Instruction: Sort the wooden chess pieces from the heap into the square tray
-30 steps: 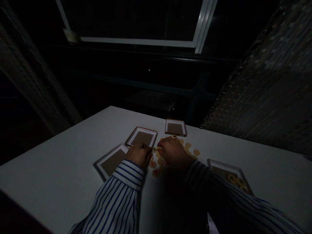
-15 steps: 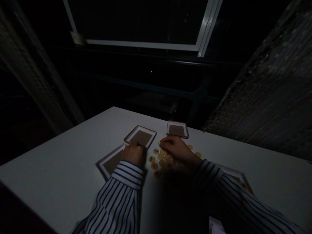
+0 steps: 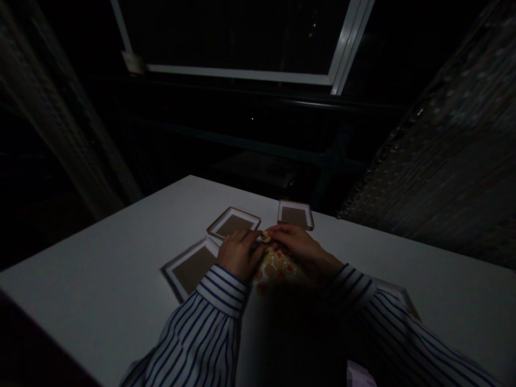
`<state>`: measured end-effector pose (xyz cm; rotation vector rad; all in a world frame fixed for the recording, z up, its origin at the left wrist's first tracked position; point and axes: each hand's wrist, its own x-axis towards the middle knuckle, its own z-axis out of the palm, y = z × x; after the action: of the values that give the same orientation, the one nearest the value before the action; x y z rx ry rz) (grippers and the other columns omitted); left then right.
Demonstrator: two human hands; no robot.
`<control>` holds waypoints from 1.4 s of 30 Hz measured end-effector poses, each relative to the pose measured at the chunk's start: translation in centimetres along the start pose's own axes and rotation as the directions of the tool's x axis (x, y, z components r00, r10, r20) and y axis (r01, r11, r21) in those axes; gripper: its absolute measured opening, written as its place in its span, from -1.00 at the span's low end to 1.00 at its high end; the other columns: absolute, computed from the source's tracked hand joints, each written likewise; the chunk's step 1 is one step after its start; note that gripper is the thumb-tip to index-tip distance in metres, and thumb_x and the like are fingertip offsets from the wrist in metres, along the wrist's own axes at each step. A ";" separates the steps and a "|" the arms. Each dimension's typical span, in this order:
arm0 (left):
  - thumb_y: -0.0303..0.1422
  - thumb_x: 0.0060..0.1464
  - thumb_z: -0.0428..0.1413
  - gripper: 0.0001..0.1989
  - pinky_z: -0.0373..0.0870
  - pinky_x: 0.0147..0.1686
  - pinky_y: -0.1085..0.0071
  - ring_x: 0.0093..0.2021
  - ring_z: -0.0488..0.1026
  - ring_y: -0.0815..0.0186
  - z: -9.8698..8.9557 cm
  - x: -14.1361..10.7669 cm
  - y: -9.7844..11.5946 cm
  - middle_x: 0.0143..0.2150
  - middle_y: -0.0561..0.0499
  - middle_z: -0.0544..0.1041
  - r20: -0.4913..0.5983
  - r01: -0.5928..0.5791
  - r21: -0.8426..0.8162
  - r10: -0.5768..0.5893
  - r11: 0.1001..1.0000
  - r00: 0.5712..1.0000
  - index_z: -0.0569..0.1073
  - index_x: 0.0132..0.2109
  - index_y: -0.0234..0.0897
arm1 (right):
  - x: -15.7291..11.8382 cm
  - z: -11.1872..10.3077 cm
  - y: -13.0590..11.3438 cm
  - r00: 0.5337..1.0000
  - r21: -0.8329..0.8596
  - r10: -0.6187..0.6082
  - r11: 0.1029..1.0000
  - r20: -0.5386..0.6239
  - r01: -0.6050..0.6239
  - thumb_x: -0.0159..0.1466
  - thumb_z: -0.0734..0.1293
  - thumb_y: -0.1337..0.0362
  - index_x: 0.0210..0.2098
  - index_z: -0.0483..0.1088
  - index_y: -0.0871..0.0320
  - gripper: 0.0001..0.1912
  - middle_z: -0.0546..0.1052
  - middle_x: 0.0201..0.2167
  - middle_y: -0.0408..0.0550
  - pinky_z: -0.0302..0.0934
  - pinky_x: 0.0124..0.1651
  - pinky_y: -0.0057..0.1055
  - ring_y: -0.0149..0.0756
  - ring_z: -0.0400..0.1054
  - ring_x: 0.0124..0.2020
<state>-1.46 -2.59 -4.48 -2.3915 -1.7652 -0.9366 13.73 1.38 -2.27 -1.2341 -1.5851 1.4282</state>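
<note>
My right hand pinches a round xiangqi piece between thumb and fingers. The piece is pale, tilted towards me, with a dark character on its face. My left hand comes up to the piece from the left, thumb and fingers apart. Its fingertips are at the piece's left edge; firm contact cannot be made out. Below both hands lies a loose cluster of xiangqi pieces, several with red characters, others showing plain faces. Shadow and my hands hide part of the cluster.
Shallow box trays with brown bottoms lie around: one tray at the left, another tray behind my left hand, a small tray at the back. A further tray is partly hidden by my right sleeve. The white table's far edge lies beyond.
My left hand has lifted from beside the trays, moved right and opened towards the piece. My right hand still pinches the piece, now turned to show its dark character.
</note>
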 end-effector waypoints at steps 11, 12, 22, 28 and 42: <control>-0.27 0.02 0.00 -0.73 0.27 -0.17 0.29 -0.18 0.38 0.23 0.2 -0.1 0.1 -0.21 -0.05 0.50 -0.051 0.000 -0.084 -0.005 0.996 0.999 0.40 -0.14 -0.26 | -0.3 0.1 0.3 0.993 0.007 -0.097 0.995 0.071 0.097 0.09 0.25 0.24 -0.40 0.43 0.23 -0.81 0.42 -0.56 -0.15 0.07 -0.50 -0.59 -0.53 0.23 -0.56; -0.28 0.01 0.00 -0.74 0.27 -0.17 0.30 -0.18 0.38 0.24 0.2 -0.1 0.2 -0.21 -0.05 0.50 -0.049 0.010 -0.103 -0.015 0.995 0.999 0.40 -0.14 -0.26 | -0.3 0.1 0.3 0.992 0.010 -0.103 0.995 0.073 0.102 0.09 0.25 0.24 -0.40 0.43 0.23 -0.80 0.42 -0.56 -0.15 0.08 -0.48 -0.58 -0.52 0.24 -0.55; -0.30 -0.09 0.07 -0.77 0.32 -0.40 0.43 -0.43 0.39 0.37 0.1 -0.2 1.0 -0.37 0.01 0.48 -0.078 0.117 -0.364 -0.156 0.924 0.985 0.42 -0.23 -0.28 | -1.0 -1.3 -0.4 0.995 0.015 -0.098 0.995 0.024 0.098 0.05 0.30 0.17 -0.39 0.43 0.23 -0.76 0.46 -0.49 -0.11 0.11 -0.46 -0.55 -0.50 0.24 -0.53; -0.34 -0.13 0.10 -0.78 0.32 -0.38 0.43 -0.44 0.36 0.39 0.2 -0.3 2.0 -0.41 0.03 0.45 -0.148 0.115 -0.495 -0.214 0.861 0.966 0.42 -0.26 -0.29 | -2.4 -3.0 -1.4 0.997 0.002 -0.075 0.997 -0.033 0.075 0.05 0.30 0.15 -0.35 0.42 0.23 -0.73 0.49 -0.39 -0.06 0.12 -0.44 -0.56 -0.52 0.24 -0.52; -0.31 -0.19 0.14 -0.75 0.24 -0.51 0.49 -0.52 0.28 0.44 0.2 -0.6 3.7 -0.54 0.12 0.36 -0.028 0.201 -0.737 -0.326 0.645 0.945 0.41 -0.29 -0.30 | -6.8 -6.6 -3.1 0.977 -0.163 -0.164 0.977 -0.136 0.141 0.10 0.25 0.14 -0.34 0.45 0.21 -0.72 0.50 -0.37 -0.08 0.13 -0.37 -0.50 -0.48 0.27 -0.46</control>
<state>1.74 -4.35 -3.80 -2.3077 -1.9647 -2.1772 21.43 -2.58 2.69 -1.2447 -1.6712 1.1099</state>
